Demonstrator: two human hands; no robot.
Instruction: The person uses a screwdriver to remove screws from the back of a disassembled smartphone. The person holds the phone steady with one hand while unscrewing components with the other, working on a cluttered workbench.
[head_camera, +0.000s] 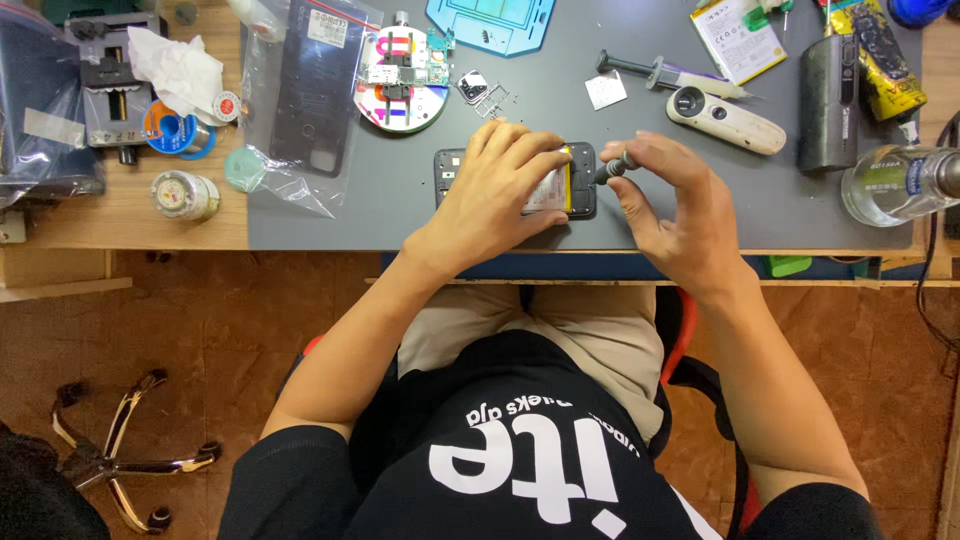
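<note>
1. I see my left hand pressed flat on an opened smartphone lying face down on the grey work mat, near the mat's front edge. The fingers are spread a little and rest on the phone's battery; they pin it down rather than wrap it.
2. My right hand sits at 3 o'clock from the phone, just beside it. Thumb and fingertips are pinched together on a small dark screwdriver, whose tip points at the phone's right end.
3. The phone's back is off: a dark frame shows at its left end and a yellow strip runs along the battery's right edge.
4. At 11 o'clock from the phone lies a round white fixture plate carrying a green circuit board. Loose small parts lie between it and the phone.
5. At 12 o'clock, at the mat's far edge, is a light blue tray.
6. At 2 o'clock lie a syringe and a cream-coloured handheld tool, well apart from my right hand.
7. At 10 o'clock a clear plastic bag holds a dark phone back cover.
8. At the far right, a clear bottle lies on its side.
</note>
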